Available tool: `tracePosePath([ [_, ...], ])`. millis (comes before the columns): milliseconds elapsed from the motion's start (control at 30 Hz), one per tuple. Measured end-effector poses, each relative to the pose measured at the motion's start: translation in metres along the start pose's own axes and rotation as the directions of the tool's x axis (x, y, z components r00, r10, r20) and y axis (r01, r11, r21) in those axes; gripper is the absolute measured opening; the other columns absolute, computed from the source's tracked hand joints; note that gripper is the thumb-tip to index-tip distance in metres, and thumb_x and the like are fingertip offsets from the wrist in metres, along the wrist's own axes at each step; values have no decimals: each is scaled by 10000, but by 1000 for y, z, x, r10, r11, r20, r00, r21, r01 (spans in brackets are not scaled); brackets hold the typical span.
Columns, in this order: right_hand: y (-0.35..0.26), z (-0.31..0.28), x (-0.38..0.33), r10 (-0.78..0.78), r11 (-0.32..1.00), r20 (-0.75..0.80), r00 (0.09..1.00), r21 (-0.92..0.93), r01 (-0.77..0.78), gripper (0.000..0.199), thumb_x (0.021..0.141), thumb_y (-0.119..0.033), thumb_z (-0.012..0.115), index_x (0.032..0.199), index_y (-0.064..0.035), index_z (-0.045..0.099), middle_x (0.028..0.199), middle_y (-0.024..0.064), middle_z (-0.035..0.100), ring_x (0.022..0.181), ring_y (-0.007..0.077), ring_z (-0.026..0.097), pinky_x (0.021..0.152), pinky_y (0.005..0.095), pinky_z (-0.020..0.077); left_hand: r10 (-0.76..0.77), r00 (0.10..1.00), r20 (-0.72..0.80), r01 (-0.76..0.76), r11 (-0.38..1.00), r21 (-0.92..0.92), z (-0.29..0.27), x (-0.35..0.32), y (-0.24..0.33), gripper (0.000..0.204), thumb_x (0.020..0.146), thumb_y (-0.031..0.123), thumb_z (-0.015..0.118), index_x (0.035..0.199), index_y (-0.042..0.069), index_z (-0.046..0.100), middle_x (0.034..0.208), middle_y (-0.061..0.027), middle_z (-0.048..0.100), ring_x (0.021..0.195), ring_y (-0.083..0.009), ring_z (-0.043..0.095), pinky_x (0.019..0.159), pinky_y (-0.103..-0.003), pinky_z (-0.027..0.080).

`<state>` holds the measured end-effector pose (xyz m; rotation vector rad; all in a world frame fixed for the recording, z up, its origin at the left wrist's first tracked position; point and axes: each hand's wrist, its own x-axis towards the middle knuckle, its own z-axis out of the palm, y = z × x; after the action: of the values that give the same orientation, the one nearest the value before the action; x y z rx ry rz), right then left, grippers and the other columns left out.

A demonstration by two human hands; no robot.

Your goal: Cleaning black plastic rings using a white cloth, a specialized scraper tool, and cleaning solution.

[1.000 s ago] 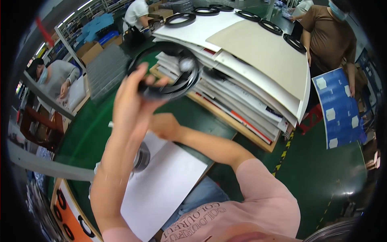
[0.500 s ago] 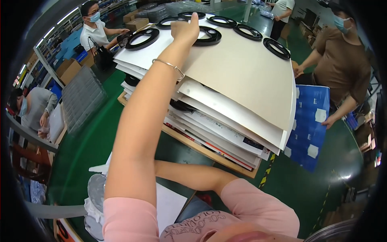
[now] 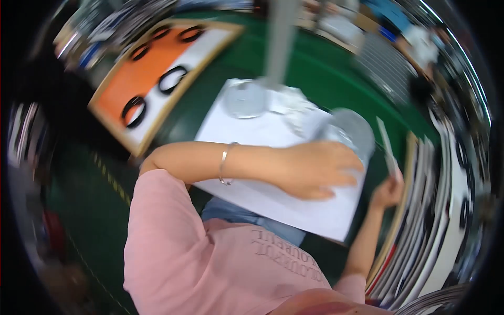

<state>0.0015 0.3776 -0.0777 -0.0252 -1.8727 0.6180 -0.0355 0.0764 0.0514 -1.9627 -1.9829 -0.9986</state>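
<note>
left hand [image 3: 315, 170] fingers spread flat, open, on white paper sheet [image 3: 273, 173] | clear round plastic stack [image 3: 349, 131] at 1 o'clock, touching | right hand [image 3: 387, 191] pinching thin white strip [image 3: 387, 147] | press evenly, avoid creasing

- A green work surface [image 3: 325, 79] carries everything in view; motion blur softens its edges.
- A large white paper sheet [image 3: 252, 131] lies flat on it, in front of the person.
- A round, clear, disc-like object [image 3: 245, 100] rests at the sheet's far edge, at the foot of a grey upright post [image 3: 278, 37].
- An orange-and-white board with a pale wooden frame [image 3: 152, 79] lies to the left, black rings [image 3: 172, 79] on it.
- A stack of large flat boards [image 3: 420, 231] sits along the right.
</note>
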Motion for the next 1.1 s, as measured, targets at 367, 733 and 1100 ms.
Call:
tracePosePath([
  [367,-28,7,71,100,985,93,991,133,-112,274,895,-179,483,1030,58,510,947,128,586,805,131,535,706,234,444,-604,64,-795,885,-334,325,-196,-384,-2,293,701,158,578,947,0,563,955,-162,574,944,-307,540,813,-360,431],
  [733,-64,-4,132,201,975,461,864,-10,-222,480,913,-270,429,1250,58,335,1158,165,462,1028,199,451,887,254,338,-777,-558,-293,604,-622,498,-221,-420,13,421,640,442,567,859,96,667,874,-68,649,820,-231,620,703,-330,470],
  [1100,-120,4,131,43,997,595,803,-82,7,432,845,-119,530,1221,47,399,1117,142,517,1016,182,504,867,264,388,-803,-503,-320,730,-195,-655,-237,-449,0,652,685,188,625,1240,66,303,1015,-112,527,871,-229,561,661,-382,518],
])
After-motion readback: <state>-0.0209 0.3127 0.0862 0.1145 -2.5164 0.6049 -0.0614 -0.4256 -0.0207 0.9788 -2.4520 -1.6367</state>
